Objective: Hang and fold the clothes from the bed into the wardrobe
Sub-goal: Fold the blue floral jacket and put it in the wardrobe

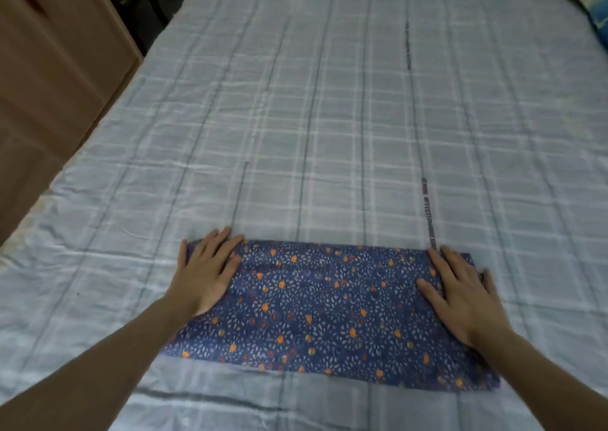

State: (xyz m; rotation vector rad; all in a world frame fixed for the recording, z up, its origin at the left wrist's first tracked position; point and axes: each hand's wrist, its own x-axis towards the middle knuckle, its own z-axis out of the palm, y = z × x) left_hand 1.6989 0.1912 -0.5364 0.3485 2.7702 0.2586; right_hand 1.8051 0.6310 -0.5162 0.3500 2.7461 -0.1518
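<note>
Pressing flat with straight, spread fingers, the left hand (205,271) and right hand (467,299) hold the ends of a blue floral folded cloth (324,309) near the bed (329,118)'s near edge. Folding is underway; next probably another fold, needing both ends gripped.

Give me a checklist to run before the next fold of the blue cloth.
1. Cloth flat on the bed: ok.
2. Left hand pressing the left end, fingers straight: ok.
3. Right hand pressing the right end: ok.
4. Far edge straight: ok.
5. Layers lined up underneath: cannot tell.
6. Bed free of other things beyond the cloth: ok, only a pillow at the far right corner.
</note>
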